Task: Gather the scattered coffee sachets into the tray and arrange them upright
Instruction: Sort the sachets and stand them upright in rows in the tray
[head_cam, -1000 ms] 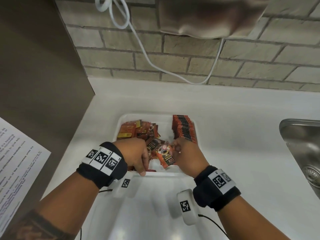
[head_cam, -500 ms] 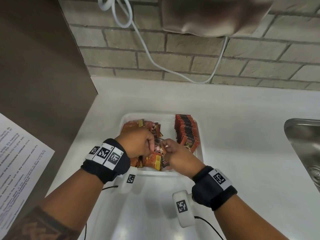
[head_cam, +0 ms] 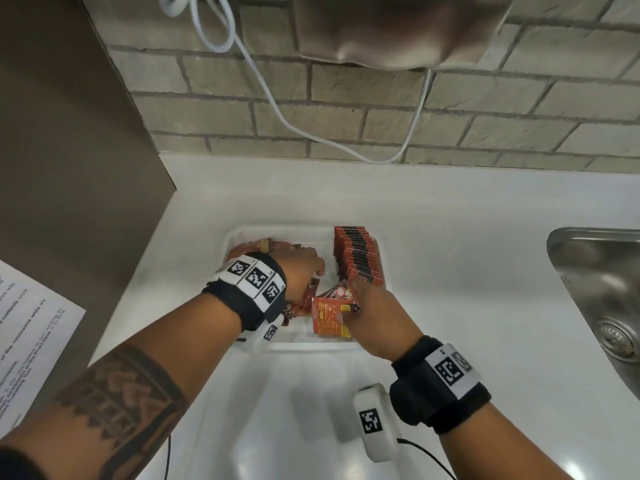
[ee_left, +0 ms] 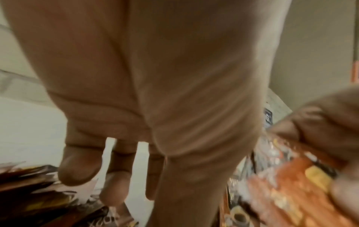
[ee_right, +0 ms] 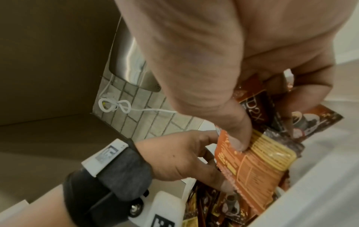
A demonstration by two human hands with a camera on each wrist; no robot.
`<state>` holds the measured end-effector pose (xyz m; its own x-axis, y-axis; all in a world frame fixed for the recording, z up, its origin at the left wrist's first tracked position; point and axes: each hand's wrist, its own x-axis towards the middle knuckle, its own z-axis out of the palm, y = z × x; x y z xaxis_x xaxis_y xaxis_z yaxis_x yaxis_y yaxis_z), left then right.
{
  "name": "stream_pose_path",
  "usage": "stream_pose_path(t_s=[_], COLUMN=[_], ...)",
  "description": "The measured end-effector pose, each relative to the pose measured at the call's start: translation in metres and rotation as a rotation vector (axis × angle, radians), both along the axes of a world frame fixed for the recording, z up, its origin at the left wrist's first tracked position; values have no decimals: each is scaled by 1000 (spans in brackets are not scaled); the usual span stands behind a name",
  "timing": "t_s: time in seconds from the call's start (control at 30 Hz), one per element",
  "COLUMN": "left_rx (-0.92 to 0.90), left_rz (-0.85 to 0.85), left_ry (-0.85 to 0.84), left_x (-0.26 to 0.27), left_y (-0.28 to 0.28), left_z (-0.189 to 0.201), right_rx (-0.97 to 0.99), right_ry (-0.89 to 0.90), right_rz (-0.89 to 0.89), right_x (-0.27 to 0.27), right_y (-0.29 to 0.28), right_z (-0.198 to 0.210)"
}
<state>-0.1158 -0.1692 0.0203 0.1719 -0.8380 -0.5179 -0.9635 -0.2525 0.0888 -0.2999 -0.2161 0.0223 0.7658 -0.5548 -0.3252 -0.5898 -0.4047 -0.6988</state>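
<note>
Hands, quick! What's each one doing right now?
Left hand: open, fingers relaxed and spread over the loose sachets in the tray, gripping nothing.
Right hand: pinching an orange coffee sachet with the thumb.

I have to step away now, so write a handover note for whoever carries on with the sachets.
Right hand: pinches an orange sachet over the tray's near end.
Left hand: reaches into the loose pile on the tray's left, fingers relaxed, holding nothing.
Done: upright row along the tray's right side.
Left: stand the held sachet and the loose pile upright.
</note>
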Motion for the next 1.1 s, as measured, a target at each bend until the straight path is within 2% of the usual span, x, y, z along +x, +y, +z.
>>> stream_pose_path(t_s=[0.23, 0.53, 0.87, 1.0, 1.1], left_rx=[117, 231, 92, -45, -123], left_rz=[-41, -32, 156, 274, 379], left_ry=[-115, -56, 144, 267, 419], left_x=[-6, -3, 16, 32, 47], left_y=[-6, -4, 14, 27, 41], left_z=[-13, -2, 27, 39, 46], right_rx=[27, -7, 38, 57, 29], right_ry=[4, 66, 79, 30, -16], right_rz=[17, 37, 31, 14, 18], right_x=[-8, 2, 2, 4, 9], right_y=[1, 2, -3, -7, -9], right_z=[5, -5, -3, -2, -2])
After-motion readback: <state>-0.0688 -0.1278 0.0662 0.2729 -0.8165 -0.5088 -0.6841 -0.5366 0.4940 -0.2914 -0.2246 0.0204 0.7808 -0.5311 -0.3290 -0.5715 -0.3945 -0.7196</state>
